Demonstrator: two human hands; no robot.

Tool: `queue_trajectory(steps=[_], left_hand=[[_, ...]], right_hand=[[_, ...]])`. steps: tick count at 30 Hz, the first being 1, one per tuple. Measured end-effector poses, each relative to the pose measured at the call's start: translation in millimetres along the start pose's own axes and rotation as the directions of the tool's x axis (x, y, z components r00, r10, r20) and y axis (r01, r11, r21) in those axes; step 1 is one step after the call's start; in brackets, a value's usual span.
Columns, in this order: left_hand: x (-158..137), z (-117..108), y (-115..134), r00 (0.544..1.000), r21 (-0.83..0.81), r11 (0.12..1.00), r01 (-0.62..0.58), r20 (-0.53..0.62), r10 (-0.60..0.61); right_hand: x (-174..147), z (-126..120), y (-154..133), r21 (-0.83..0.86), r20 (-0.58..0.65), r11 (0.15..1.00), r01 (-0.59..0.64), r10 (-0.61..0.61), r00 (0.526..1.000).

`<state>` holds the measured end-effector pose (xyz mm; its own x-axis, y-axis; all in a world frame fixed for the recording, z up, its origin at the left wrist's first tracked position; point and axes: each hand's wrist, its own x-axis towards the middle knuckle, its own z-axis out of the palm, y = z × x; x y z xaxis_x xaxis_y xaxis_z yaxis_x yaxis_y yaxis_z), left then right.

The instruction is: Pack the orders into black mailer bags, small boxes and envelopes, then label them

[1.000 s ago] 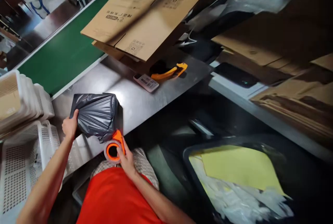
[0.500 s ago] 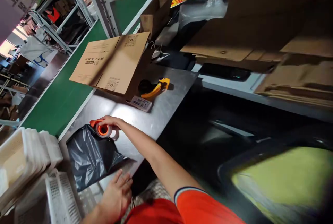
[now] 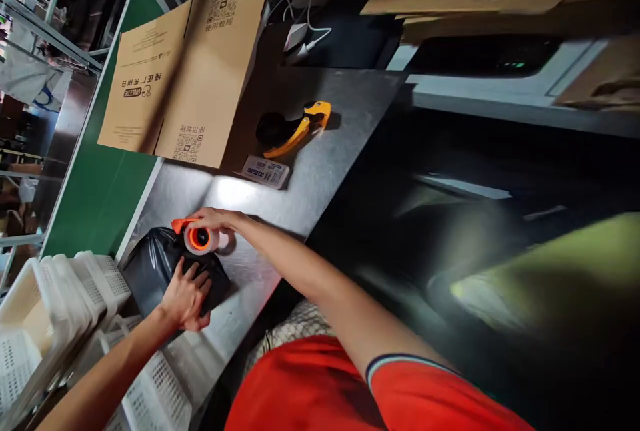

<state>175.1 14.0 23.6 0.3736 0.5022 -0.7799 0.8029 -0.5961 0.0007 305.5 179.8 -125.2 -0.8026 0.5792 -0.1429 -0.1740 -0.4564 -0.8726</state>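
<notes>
A black plastic mailing bag [image 3: 147, 267] lies on the metal tabletop [image 3: 320, 171] at the lower left. My left hand [image 3: 186, 299] rests on top of it, fingers spread over the plastic. Just beyond, my right hand [image 3: 214, 219] is closed around an orange tape dispenser [image 3: 199, 237] with a roll of clear tape on it. The dispenser is at the bag's far edge, and part of its handle is hidden under my fingers.
An open cardboard box [image 3: 200, 77] stands farther back. Near it lie a yellow-and-black hand tool [image 3: 295, 136] and a small labelled white box [image 3: 265, 171]. White plastic baskets [image 3: 65, 291] are stacked at lower left. A green conveyor belt [image 3: 85, 197] runs along the left.
My left hand has moved from the near side of the bag up onto it. My right hand keeps hold of the tape dispenser. The view has shifted closer to the table.
</notes>
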Motion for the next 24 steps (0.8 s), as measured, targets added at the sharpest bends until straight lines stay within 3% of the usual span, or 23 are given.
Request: queue_trajectory(steps=[5, 7, 10, 13, 17, 20, 24], left_hand=[[29.1, -34.3, -27.9, 0.961, -0.024, 0.983, 0.183, -0.206, -0.184], [42.2, -52.0, -42.1, 0.913, -0.039, 0.949, 0.313, -0.264, -0.312], [57.9, -71.3, -58.7, 0.795, -0.11, 0.864, 0.491, -0.348, -0.496], [70.6, -81.8, -70.5, 0.712, -0.248, 0.804, 0.54, -0.376, -0.594], [83.2, -90.4, -81.6, 0.742, -0.373, 0.776, 0.508, -0.268, -0.615], [86.1, -91.1, -83.7, 0.755, -0.391, 0.762, 0.516, -0.211, -0.62], [83.4, -83.7, -78.7, 0.727, -0.377, 0.755, 0.537, -0.247, -0.641]], right_hand=[[-71.2, -36.8, -7.6, -0.037, -0.041, 0.998, -0.043, 0.041, 0.998], [-106.2, -51.6, -3.6, -0.064, -0.087, 0.997, -0.038, 0.033, 0.996], [-165.8, -54.3, 16.7, -0.081, -0.206, 0.997, -0.009, -0.008, 0.978], [-223.1, -16.3, 54.3, -0.04, -0.35, 0.999, 0.029, -0.041, 0.936], [-260.6, 76.4, 109.2, 0.011, -0.45, 0.999, 0.035, -0.026, 0.893], [-246.3, 133.2, 133.9, 0.03, -0.386, 0.998, 0.053, -0.037, 0.922], [-192.4, 165.3, 138.0, -0.122, -0.377, 0.991, 0.059, -0.101, 0.92]])
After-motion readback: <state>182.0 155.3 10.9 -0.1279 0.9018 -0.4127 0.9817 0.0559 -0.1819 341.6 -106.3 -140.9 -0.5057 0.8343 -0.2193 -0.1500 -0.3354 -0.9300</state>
